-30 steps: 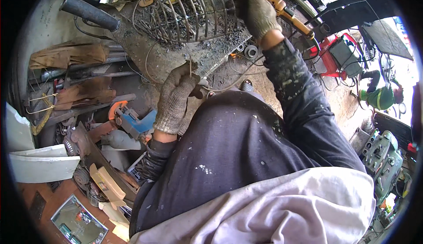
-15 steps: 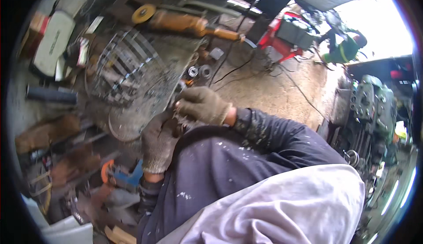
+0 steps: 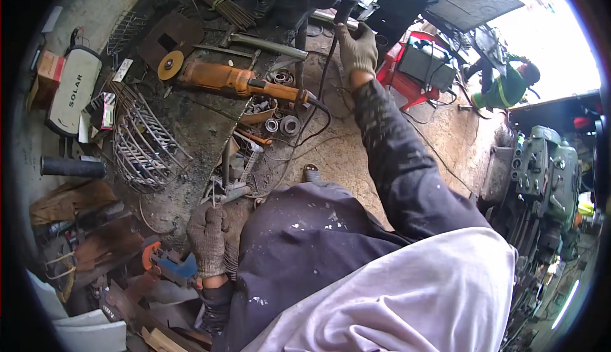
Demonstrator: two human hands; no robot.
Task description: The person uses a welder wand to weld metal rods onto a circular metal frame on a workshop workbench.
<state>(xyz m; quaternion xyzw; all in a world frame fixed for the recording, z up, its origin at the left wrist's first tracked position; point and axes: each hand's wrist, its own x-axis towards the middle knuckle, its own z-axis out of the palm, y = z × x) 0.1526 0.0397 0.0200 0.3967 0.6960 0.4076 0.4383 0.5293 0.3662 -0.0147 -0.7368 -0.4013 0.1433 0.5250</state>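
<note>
Both of my hands wear grey-brown knit gloves. My left hand (image 3: 209, 237) is low beside my knee, fingers curled in and pressed together. Just beyond its fingertips are a thin upright metal piece and a short grey metal tube (image 3: 234, 193); what lies inside the fist is hidden. My right arm reaches far forward, and my right hand (image 3: 358, 48) is closed at the lower end of a dark tubular handle (image 3: 351, 1), its grip partly hidden by the glove. A black cable (image 3: 326, 75) runs down from beside this hand.
An orange angle grinder (image 3: 219, 77) with a yellow disc lies on the dirty metal worktop, near a wire basket (image 3: 143, 145) and a bundle of thin rods (image 3: 226, 5). Metal rings (image 3: 289, 125) lie beside it. A red stool (image 3: 407, 75) carries a grey box. Another person (image 3: 509, 85) crouches beyond; green machinery (image 3: 550, 167) stands right.
My hands were together by my knee, over a small greyish thing. The right has gone far forward to the dark handle; the left has drawn slightly back and down. The view has shifted.
</note>
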